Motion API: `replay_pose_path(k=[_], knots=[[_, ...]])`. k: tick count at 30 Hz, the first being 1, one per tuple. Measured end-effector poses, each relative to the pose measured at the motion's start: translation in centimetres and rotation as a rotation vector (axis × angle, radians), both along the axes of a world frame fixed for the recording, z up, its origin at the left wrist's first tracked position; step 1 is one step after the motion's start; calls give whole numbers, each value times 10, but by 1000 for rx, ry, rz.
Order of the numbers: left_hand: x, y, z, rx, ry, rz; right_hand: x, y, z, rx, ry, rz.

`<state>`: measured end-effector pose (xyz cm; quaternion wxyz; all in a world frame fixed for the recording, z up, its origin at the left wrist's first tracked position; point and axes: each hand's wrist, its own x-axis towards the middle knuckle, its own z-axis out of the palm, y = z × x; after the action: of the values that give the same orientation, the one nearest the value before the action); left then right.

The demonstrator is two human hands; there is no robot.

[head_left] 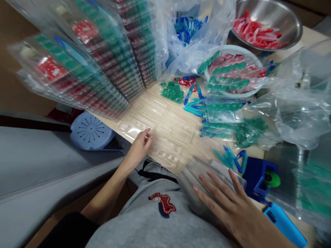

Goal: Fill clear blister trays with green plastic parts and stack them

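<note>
Two clear plastic blister trays lie side by side on the wooden table; the nearer-left clear tray (133, 131) has its edge by my left hand (141, 146). That hand rests at the table's near edge, fingers loosely bent and apart, with nothing visible in them. My right hand (227, 199) is spread flat over a stack of clear plastic trays (192, 175) at the table's front edge, fingertips touching or just above it. Motion blurs the stack. Beyond the trays lies a pile of green translucent pieces (172, 92), beside blue pens (190, 93).
Tall rows of filled packs (103, 58) stand at the left. Behind are a plastic bag of blue pieces (188, 29), a steel bowl (292, 26) of red pieces and a white basin (258, 62). A tape dispenser (258, 172) and blue cutter (287, 224) lie right; a blue stool (90, 129) stands left.
</note>
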<state>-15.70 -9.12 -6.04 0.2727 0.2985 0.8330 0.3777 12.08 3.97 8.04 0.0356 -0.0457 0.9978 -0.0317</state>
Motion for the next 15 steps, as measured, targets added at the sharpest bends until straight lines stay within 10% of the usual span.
replay_pose_path(k=[11,15], knots=[[20,-4,1,-19,419,-266,1,-2,-15,136,72,53],[24,-11,-2,10,485,-560,-3,0,-7,140,76,34]])
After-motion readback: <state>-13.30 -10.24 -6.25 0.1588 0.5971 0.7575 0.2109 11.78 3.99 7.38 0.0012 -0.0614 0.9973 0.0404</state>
